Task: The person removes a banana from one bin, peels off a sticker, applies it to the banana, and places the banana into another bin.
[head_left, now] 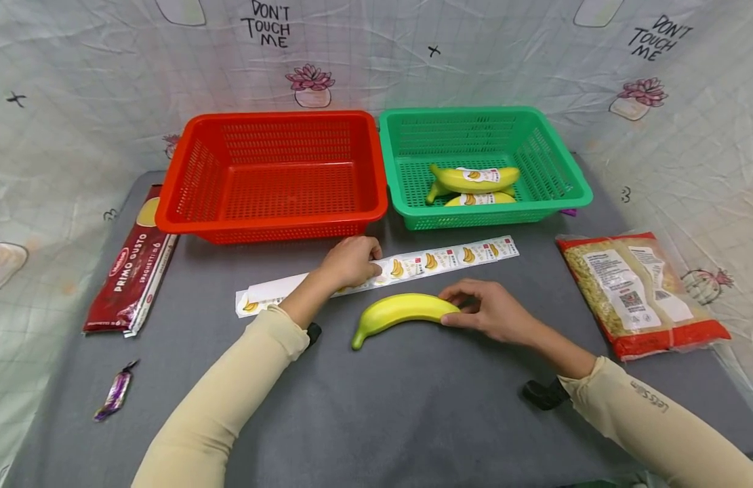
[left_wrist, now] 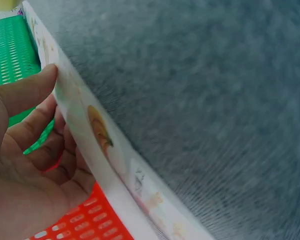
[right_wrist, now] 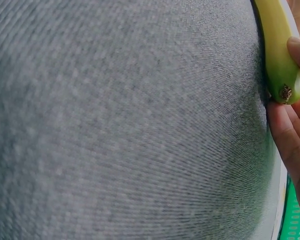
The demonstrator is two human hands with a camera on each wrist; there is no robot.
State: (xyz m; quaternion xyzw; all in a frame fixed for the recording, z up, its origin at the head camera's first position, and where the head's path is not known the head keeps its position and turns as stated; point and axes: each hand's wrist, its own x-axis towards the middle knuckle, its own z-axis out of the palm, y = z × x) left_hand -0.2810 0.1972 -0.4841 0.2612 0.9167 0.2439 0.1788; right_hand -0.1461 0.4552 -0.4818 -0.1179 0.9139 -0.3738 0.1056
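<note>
A strip of banana-print stickers (head_left: 434, 260) lies across the grey table, with white backing folded over its left part. My left hand (head_left: 352, 261) pinches the strip near its middle; in the left wrist view the thumb (left_wrist: 37, 87) is at its edge, with the other fingers curled beside it. Nearer to me lies a yellow banana (head_left: 406, 309), greenish at both ends, with no sticker on the side that shows. At its right end my right hand (head_left: 495, 312) grips it, thumb (right_wrist: 299, 52) on one side and fingers on the other.
Behind the strip stand a red basket (head_left: 271, 227) and a green basket (head_left: 474, 218). Stickered bananas (head_left: 482, 179) lie in the green one. A spaghetti pack (head_left: 129, 271) and a wrapped candy (head_left: 115, 393) are at left, a red-edged food bag (head_left: 641, 291) at right.
</note>
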